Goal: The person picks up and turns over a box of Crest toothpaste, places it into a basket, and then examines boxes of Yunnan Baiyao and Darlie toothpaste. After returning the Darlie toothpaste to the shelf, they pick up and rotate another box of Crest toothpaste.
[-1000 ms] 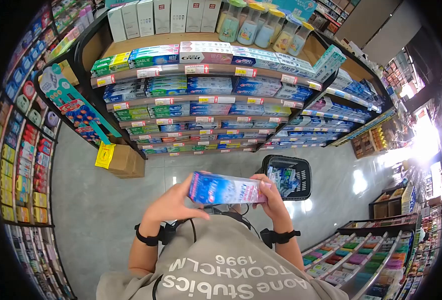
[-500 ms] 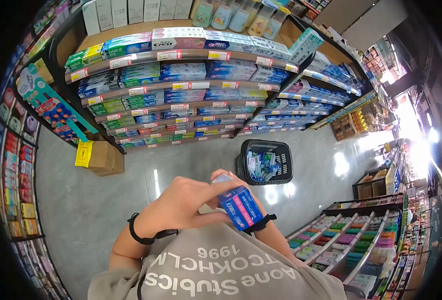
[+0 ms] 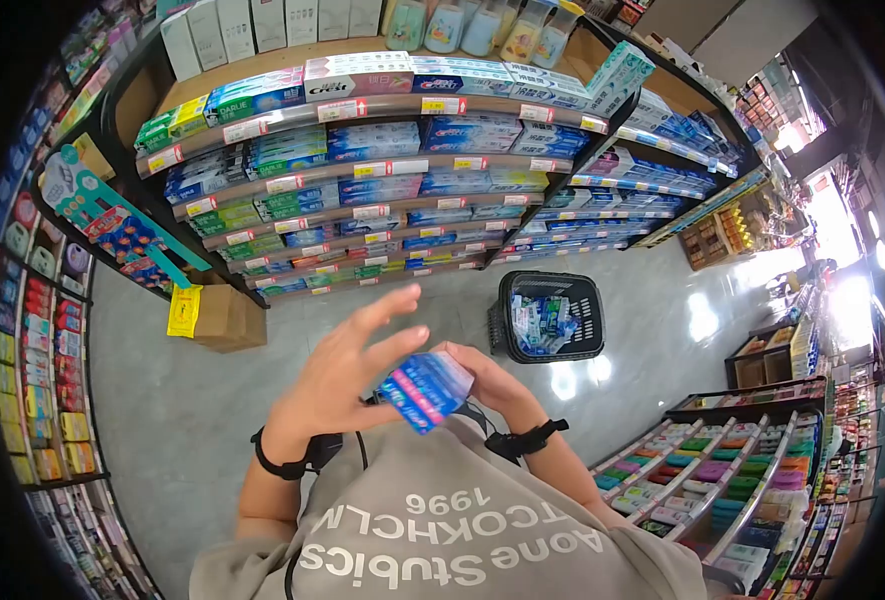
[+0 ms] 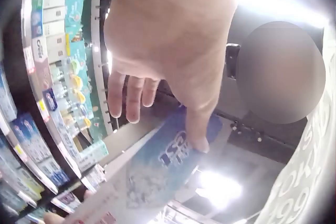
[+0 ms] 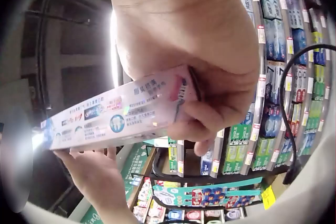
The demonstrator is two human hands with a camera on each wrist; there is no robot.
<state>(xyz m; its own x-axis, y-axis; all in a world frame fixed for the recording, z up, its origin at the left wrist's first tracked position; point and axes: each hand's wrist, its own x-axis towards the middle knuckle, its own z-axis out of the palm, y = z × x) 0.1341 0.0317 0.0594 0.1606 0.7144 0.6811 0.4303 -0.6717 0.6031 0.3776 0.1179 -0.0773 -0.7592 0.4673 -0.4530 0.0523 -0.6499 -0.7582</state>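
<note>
A blue and white toothpaste box (image 3: 427, 388) is held in front of the shirt, its blue end toward the head camera. My right hand (image 3: 490, 382) grips the far end; the right wrist view shows its fingers curled round the pale pink end of the box (image 5: 121, 109). At the blue end, my left hand (image 3: 334, 378) has its fingers raised and spread. In the left wrist view the thumb of that hand (image 4: 163, 40) lies against the box (image 4: 163, 158), with three fingers hanging off it.
A shelf unit (image 3: 362, 178) stacked with toothpaste boxes stands ahead. On the floor are a black basket (image 3: 598, 318) holding packs and, further left, a cardboard box (image 3: 234, 318). Slanted racks of rolled goods (image 3: 707, 475) stand at the right, another stocked shelf (image 3: 47, 350) at the left.
The box has turned from lying sideways to pointing its blue end at the head camera. Over the last half second my left fingers have lifted and spread from it; my right hand keeps its grip.
</note>
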